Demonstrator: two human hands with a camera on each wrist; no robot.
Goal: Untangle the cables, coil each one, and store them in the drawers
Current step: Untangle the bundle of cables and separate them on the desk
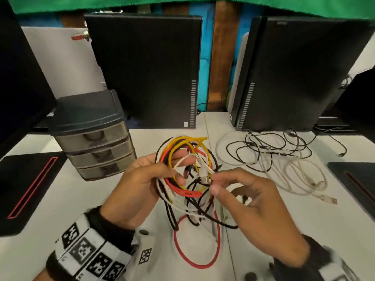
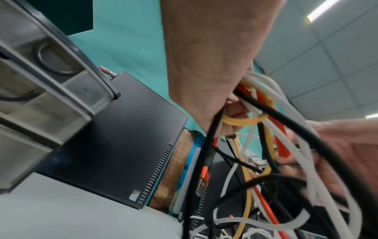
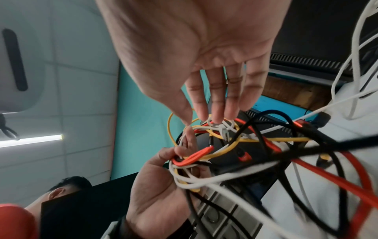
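— Smooth, rubbery-looking sheathing on the tangled cables (image 1: pixel 183 175); translucent smoky plastic for the drawers (image 1: pixel 97 147).
— Matt black panels on the computer cases (image 1: pixel 146 69). Pale, smooth table (image 1: pixel 85 199); rough wood plank (image 1: pixel 221 57) behind.

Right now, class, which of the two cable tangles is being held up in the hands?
The multicoloured tangle of red, yellow, black and white cables; the left hand grips it. The black-and-white tangle lies untouched on the table.
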